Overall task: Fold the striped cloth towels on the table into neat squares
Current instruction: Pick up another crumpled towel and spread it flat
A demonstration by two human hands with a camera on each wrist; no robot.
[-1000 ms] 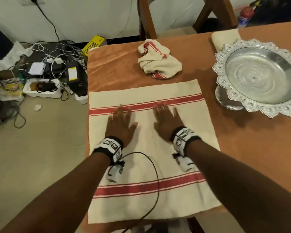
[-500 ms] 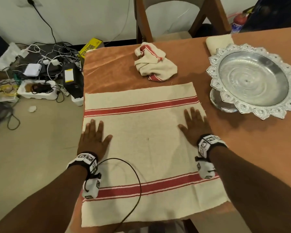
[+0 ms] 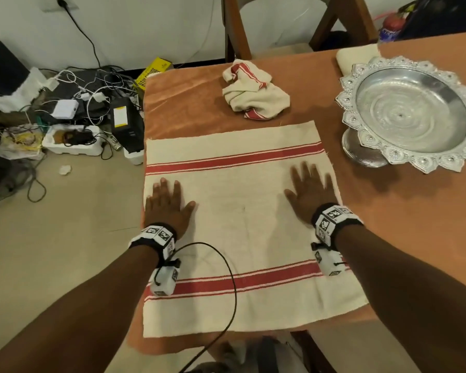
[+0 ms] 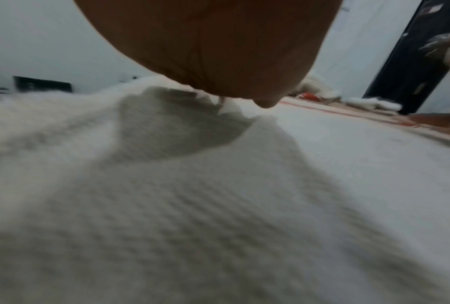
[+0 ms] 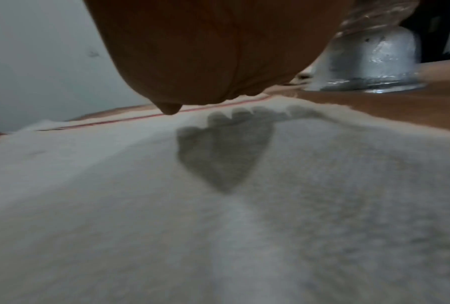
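A cream towel with red stripes [image 3: 242,224] lies spread flat on the near end of the table. My left hand [image 3: 167,203] rests palm down near its left edge, fingers straight. Near the towel's right edge lies my right hand [image 3: 311,188], flat too, with fingers spread. A second striped towel [image 3: 254,92] sits crumpled beyond the flat one. In the left wrist view my palm [image 4: 213,47] hovers just over the cream weave [image 4: 218,205]. The right wrist view shows the same, palm [image 5: 213,51] over cloth [image 5: 218,226].
An ornate silver footed dish [image 3: 412,114] stands right of the towel, its base [image 5: 369,61] close to my right hand. A folded cream cloth [image 3: 357,56] lies behind it. A wooden chair [image 3: 296,22] stands at the far edge. Cables and boxes [image 3: 73,114] clutter the floor at left.
Both hands slid outward across the flat towel from its middle, the left toward the left edge and the right toward the right edge, smoothing it.
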